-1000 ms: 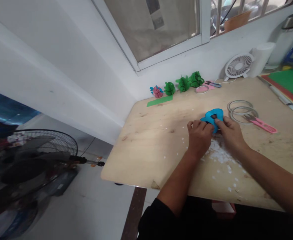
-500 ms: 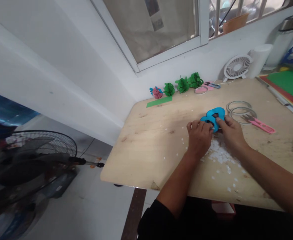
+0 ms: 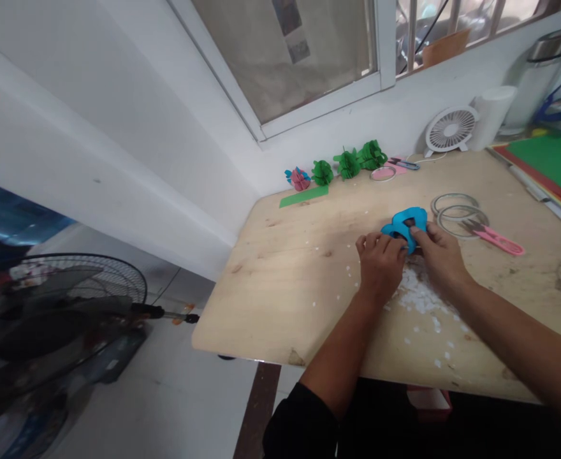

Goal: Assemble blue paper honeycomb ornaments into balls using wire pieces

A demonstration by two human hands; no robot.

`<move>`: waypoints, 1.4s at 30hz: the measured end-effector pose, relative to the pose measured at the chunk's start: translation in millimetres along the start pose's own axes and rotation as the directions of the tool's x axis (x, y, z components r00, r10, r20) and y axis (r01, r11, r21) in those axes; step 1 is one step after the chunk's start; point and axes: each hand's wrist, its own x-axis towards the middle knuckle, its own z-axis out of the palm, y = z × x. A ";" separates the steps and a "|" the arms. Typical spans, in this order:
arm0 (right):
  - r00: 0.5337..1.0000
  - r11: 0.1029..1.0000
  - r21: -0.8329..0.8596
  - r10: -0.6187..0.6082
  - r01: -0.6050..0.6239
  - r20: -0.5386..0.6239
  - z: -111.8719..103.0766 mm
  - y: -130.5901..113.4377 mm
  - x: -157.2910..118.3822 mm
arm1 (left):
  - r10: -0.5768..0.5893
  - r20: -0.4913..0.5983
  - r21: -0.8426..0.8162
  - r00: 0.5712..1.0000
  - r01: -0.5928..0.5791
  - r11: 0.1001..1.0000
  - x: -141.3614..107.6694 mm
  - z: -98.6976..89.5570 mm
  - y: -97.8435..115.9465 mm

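Both hands are nearly closed on a blue paper shape (image 3: 403, 227) in the head view: the left hand (image 3: 380, 258) at its near edge, the right hand (image 3: 443, 255) with its thumb on top, presumably to steady its loops. Whether the shape touches the tabletop (image 3: 285, 274), just beyond white scraps (image 3: 419, 293), is unclear. Pink-handled snips (image 3: 500, 241) overlap a grey ring (image 3: 443, 226), likely for easy reach. Several fingertips and the paper's underside are hidden; its dark openings are hard to read.

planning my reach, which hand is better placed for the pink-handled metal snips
Probably the right hand: it is nearer the snips. The left hand is farther away, though both hold the blue looped papery piece.
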 end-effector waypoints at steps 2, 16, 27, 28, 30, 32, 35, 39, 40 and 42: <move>1.000 1.000 0.008 0.016 -0.016 -0.011 0.6 -0.9 -0.8 | 0.000 -0.001 -0.009 1.000 0.000 1.000 0.0 -0.4 -0.1; 1.000 1.000 -0.002 0.022 -0.022 -0.001 -2.4 3.9 0.3 | 0.037 0.061 -0.016 0.997 -0.036 0.999 3.0 -0.1 -1.5; 0.999 0.999 -0.025 -0.041 0.041 -0.002 -3.6 5.7 2.8 | -0.042 0.020 -0.107 0.999 0.044 0.993 -1.2 -5.0 -0.3; 0.999 0.999 -0.030 -0.044 0.044 -0.002 -3.9 6.2 3.1 | -0.037 0.006 -0.103 0.999 0.037 0.994 -1.2 -4.2 -0.5; 0.999 0.997 -0.048 -0.054 0.054 0.006 -4.8 7.7 3.8 | -0.013 -0.025 -0.087 1.000 0.011 0.996 -0.8 -2.6 -1.0; 0.998 0.996 -0.065 -0.065 0.066 0.016 -5.6 9.1 4.6 | 0.023 -0.058 -0.058 0.998 -0.026 0.998 -0.2 -1.1 -1.4; 0.997 0.992 -0.093 -0.079 0.080 0.013 -6.1 9.8 5.2 | 0.083 -0.103 0.012 0.991 -0.082 0.997 0.5 0.8 -1.7; 0.995 0.986 -0.135 -0.100 0.099 0.002 -5.2 7.0 3.7 | 0.149 -0.175 0.102 0.973 -0.133 0.986 1.1 3.2 0.2; 0.995 0.983 -0.149 -0.104 0.103 0.002 -4.7 5.8 2.9 | 0.163 -0.188 0.121 0.969 -0.142 0.982 1.3 3.4 1.1; 0.994 0.980 -0.171 -0.106 0.104 -0.001 -3.6 3.3 1.0 | 0.184 -0.208 0.157 0.961 -0.153 0.976 1.9 3.4 3.0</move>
